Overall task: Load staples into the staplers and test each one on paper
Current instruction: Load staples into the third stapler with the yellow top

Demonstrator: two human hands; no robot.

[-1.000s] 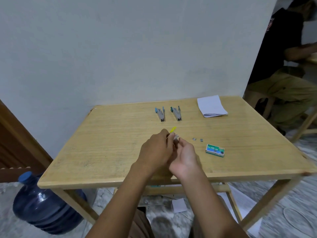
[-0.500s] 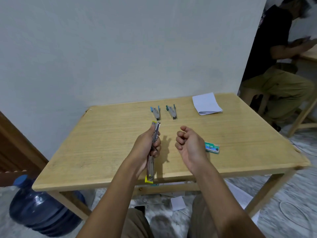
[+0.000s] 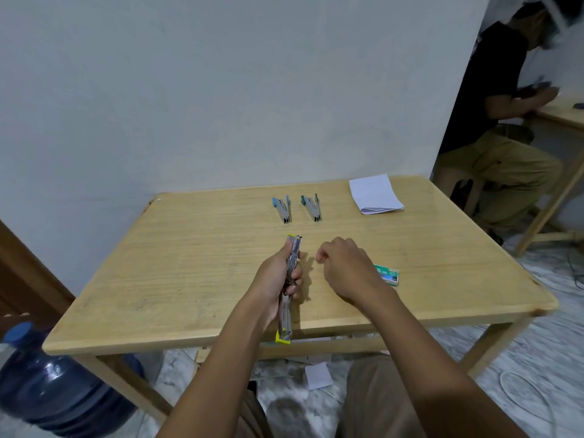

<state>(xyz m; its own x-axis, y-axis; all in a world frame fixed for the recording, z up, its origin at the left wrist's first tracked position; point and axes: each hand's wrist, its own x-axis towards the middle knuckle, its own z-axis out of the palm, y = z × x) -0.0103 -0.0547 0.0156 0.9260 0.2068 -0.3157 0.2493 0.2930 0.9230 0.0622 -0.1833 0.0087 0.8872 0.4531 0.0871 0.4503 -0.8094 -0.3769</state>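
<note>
The left hand holds the yellow-tipped stapler over the bench, fingers wrapped round its middle — its long axis runs away from the person, apparently swung open. The right hand hovers just beside it, fingers curled in loosely; whether they pinch staples cannot be told. The green staple box lies just right of that hand, the nearer one. Farther back lie two more staplers and, rightmost, the paper — well apart from both hands
</note>
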